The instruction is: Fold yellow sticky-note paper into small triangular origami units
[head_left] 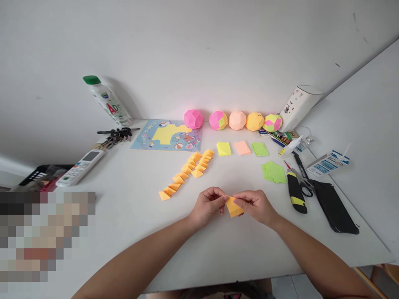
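Note:
An orange piece of folded paper (234, 209) is held between my two hands above the front of the table. My left hand (209, 207) pinches its left edge with thumb and fingers. On the opposite side my right hand (257, 206) grips it, the thumb lying over its top. Some of my fingers are hidden behind the paper. Beyond my left hand, several folded orange paper units (179, 178) lie in two slanting rows. Further back are a yellow paper stack (223, 148), a peach paper stack (242, 148) and a green paper stack (260, 149).
Several faceted paper balls (237, 120) line the wall. Green paper pieces (274, 172), a utility knife (296, 193), scissors (306, 189) and a black pouch (335, 207) lie right. A blue picture board (143, 141), white bottle (109, 101) and remote control (81, 167) are left.

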`<control>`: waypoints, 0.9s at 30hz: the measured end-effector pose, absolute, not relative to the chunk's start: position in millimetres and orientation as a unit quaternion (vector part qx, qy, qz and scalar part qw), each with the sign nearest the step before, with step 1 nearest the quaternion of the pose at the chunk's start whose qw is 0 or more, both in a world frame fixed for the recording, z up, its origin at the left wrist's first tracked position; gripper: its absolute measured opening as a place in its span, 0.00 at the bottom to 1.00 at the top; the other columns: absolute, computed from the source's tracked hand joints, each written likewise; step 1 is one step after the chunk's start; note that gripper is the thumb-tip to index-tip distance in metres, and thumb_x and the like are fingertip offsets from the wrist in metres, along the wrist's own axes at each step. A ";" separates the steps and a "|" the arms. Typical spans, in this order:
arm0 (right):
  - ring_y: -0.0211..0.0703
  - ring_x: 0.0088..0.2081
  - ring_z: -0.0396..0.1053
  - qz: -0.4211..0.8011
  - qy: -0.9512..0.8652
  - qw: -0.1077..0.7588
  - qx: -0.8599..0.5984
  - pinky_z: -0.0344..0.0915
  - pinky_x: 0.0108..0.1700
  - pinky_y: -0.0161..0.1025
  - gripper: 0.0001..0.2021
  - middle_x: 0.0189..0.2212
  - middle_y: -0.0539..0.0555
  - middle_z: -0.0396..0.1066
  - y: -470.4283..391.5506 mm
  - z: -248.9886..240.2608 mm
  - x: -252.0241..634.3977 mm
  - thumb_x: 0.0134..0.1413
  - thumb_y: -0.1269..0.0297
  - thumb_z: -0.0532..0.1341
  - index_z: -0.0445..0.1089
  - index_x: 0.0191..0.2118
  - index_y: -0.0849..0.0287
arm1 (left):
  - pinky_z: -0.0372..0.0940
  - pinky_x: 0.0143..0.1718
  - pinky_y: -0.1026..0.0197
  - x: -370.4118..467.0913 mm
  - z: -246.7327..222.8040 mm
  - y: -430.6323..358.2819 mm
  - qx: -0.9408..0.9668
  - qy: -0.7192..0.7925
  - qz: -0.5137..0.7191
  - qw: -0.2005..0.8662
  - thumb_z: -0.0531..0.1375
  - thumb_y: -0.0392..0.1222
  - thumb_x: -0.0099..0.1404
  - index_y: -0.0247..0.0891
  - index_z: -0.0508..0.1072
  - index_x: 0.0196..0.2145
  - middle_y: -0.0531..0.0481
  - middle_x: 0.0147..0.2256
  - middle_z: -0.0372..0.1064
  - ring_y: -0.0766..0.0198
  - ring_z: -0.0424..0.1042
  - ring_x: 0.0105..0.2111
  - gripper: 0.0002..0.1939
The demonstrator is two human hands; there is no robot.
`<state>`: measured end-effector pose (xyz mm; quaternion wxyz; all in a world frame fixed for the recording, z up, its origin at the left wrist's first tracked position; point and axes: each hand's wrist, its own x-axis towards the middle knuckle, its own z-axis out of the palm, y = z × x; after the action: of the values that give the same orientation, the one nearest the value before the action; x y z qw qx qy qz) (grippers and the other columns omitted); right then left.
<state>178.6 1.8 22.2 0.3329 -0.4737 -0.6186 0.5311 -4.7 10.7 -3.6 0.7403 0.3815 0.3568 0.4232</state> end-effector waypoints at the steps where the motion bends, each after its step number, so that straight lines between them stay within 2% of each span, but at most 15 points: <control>1: 0.40 0.27 0.72 0.531 -0.618 0.334 -0.474 0.76 0.26 0.36 0.11 0.27 0.52 0.73 1.8 21.7 178.7 0.50 0.60 0.61 0.75 0.37 0.60 | 0.60 0.20 0.66 -5.0 -3.1 10.7 0.377 0.355 0.425 0.742 0.64 0.44 0.53 0.35 0.66 0.25 0.57 0.16 0.62 0.72 0.61 0.16 0.12; 11: 0.38 0.25 0.72 0.541 -0.598 0.336 -0.486 0.75 0.25 0.35 0.11 0.25 0.51 0.73 3.9 24.1 179.0 0.49 0.59 0.62 0.75 0.35 0.60 | 0.59 0.20 0.67 -6.9 -2.4 12.6 0.332 0.346 0.442 0.758 0.62 0.44 0.56 0.35 0.65 0.26 0.57 0.16 0.62 0.73 0.61 0.16 0.11; 17: 0.38 0.25 0.71 0.559 -0.593 0.333 -0.475 0.74 0.25 0.36 0.12 0.24 0.51 0.72 3.0 24.0 179.0 0.50 0.58 0.61 0.75 0.36 0.62 | 0.63 0.22 0.64 -5.4 -3.1 10.5 0.391 0.344 0.422 0.743 0.63 0.46 0.55 0.36 0.67 0.32 0.56 0.20 0.63 0.70 0.63 0.19 0.12; 22: 0.37 0.24 0.70 0.569 -0.605 0.319 -0.456 0.72 0.25 0.35 0.12 0.23 0.51 0.72 0.7 23.8 177.4 0.51 0.58 0.60 0.74 0.35 0.62 | 0.61 0.21 0.65 -3.5 -3.3 8.1 0.441 0.360 0.391 0.723 0.63 0.48 0.54 0.35 0.67 0.27 0.54 0.21 0.64 0.71 0.62 0.19 0.13; 27: 0.37 0.23 0.69 0.569 -0.605 0.319 -0.456 0.71 0.25 0.34 0.13 0.22 0.50 0.72 0.5 21.9 176.0 0.51 0.57 0.60 0.74 0.35 0.61 | 0.61 0.21 0.65 -3.6 -2.3 8.5 0.450 0.377 0.371 0.719 0.62 0.50 0.53 0.35 0.66 0.26 0.55 0.20 0.64 0.71 0.62 0.18 0.14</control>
<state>176.0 0.5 21.9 0.3193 -0.4563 -0.6051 0.5689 -3.6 8.5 -2.3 0.7193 0.4503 0.3767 0.3714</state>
